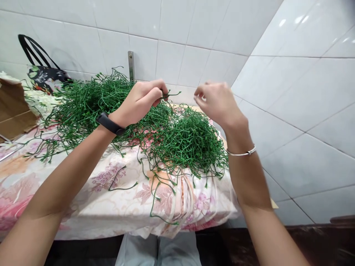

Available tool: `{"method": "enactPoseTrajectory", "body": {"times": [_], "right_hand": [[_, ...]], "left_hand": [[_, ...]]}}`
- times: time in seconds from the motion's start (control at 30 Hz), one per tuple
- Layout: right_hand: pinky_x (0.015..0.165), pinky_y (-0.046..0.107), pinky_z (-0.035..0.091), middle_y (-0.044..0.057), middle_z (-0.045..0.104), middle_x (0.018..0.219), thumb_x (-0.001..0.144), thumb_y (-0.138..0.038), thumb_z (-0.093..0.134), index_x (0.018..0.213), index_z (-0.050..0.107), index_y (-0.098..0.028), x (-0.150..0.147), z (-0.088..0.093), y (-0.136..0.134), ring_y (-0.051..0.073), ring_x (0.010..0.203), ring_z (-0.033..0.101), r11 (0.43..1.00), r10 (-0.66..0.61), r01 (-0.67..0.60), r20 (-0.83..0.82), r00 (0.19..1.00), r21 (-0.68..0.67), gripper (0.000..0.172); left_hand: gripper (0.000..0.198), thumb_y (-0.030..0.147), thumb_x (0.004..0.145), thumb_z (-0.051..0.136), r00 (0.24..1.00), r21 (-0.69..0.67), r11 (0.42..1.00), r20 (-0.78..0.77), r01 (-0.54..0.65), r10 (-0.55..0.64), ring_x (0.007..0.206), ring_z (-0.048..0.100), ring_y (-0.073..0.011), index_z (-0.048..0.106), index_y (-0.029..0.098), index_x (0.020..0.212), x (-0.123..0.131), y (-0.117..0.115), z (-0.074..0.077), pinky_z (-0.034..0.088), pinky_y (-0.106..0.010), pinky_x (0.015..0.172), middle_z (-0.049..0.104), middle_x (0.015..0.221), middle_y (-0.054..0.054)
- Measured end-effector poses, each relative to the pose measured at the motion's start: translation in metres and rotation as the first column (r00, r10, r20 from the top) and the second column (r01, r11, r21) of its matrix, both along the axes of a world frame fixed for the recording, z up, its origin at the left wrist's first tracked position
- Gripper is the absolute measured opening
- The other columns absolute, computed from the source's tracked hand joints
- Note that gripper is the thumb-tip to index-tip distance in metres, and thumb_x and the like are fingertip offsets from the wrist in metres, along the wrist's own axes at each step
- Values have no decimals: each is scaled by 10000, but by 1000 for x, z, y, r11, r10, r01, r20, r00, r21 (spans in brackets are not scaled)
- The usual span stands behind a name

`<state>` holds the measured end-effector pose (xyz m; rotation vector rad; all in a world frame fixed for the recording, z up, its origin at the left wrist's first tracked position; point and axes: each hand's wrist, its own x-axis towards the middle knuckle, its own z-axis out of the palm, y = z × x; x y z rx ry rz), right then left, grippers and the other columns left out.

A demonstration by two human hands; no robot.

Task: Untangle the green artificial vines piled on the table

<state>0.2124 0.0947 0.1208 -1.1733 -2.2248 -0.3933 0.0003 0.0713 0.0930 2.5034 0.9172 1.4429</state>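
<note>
My left hand [151,94], with a black band on its wrist, pinches a thin green artificial flower stem [174,94] whose tip sticks out to the right. Apart from it on the right, my right hand [215,99] is raised with its fingers curled to a pinch and slightly blurred; whether anything is in them I cannot make out. Below both hands lies a tangled heap of green stems [194,140]. A larger heap of the same stems [91,96] spreads behind and under my left wrist.
A floral cloth [111,210] covers the table, with a few loose stems near its front edge. At the left stand a brown cardboard box [15,107], white artificial flowers [41,101] and a dark floral bag [48,77]. White tiled walls [177,26] close off the back and right.
</note>
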Motion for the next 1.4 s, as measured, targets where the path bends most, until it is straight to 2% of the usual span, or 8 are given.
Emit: {"method": "enactPoseTrajectory", "body": {"times": [0.1, 0.23, 0.47, 0.67, 0.8, 1.0, 1.2, 1.4], "right_hand": [[728, 351, 358, 71, 552, 742, 824, -244, 422, 808, 576, -149, -11, 8, -17, 169, 720, 510, 993, -9, 24, -130, 991, 116, 182], [666, 279, 372, 39, 563, 692, 842, -387, 399, 823, 585, -176, -23, 11, -41, 131, 679, 503, 976, 211, -216, -122, 970, -28, 282], [608, 256, 328, 13, 535, 624, 808, -392, 467, 687, 579, -154, -35, -3, -34, 93, 604, 437, 960, 270, -273, -55, 961, -68, 289], [551, 246, 290, 2, 488, 543, 817, -472, 424, 620, 572, -141, -34, -3, -30, 75, 554, 391, 949, 286, -296, -99, 953, -106, 413], [538, 245, 283, 4, 491, 537, 809, -421, 456, 626, 582, -132, -30, -3, -28, 72, 546, 381, 949, 277, -291, -121, 953, -122, 364], [546, 227, 309, 5, 525, 619, 789, -279, 474, 712, 568, -124, -25, -4, -17, 69, 578, 403, 899, 372, -396, -152, 916, -184, 197], [553, 228, 290, -6, 488, 575, 872, -341, 355, 655, 536, -139, -27, -3, -17, 61, 543, 372, 910, 367, -380, -105, 924, -164, 348], [555, 237, 264, -14, 468, 585, 856, -417, 379, 673, 519, -147, -30, -6, -17, 66, 550, 347, 929, 350, -351, -29, 936, -120, 355]], "left_hand": [[187, 134, 776, 329, 999, -15, 1000, -39, 3, -4, 579, 470, -110, 508, 181, 744, -2, -1, 2, 408, -255, 586, 537, 677, -27], [228, 144, 774, 323, 995, 9, 999, -92, -33, 33, 623, 516, -116, 519, 196, 878, 0, -2, 2, 429, -249, 605, 545, 670, -10], [345, 168, 772, 355, 990, 30, 1000, -138, -6, 10, 622, 528, -110, 428, 196, 1108, 6, -6, -1, 423, -242, 569, 581, 722, -7], [406, 160, 741, 360, 977, 15, 998, -205, 68, -63, 766, 543, -127, 426, 161, 1142, 7, -12, 3, 438, -265, 679, 602, 922, -46], [424, 159, 751, 357, 967, -9, 995, -236, 101, -100, 905, 519, -142, 426, 160, 1169, 8, -12, 4, 426, -281, 783, 564, 1071, -66], [348, 191, 823, 380, 972, 52, 998, -236, 20, -8, 799, 525, -111, 455, 139, 1158, 9, -9, 2, 423, -242, 723, 593, 935, -62], [250, 230, 855, 391, 966, 176, 983, -239, -59, 100, 839, 539, -130, 552, 127, 1017, 4, 0, 1, 426, -266, 747, 613, 912, -69], [241, 203, 853, 401, 956, 202, 977, -266, -73, 126, 867, 542, -142, 536, 146, 1043, 8, 1, -3, 423, -280, 761, 617, 925, -64]]}}
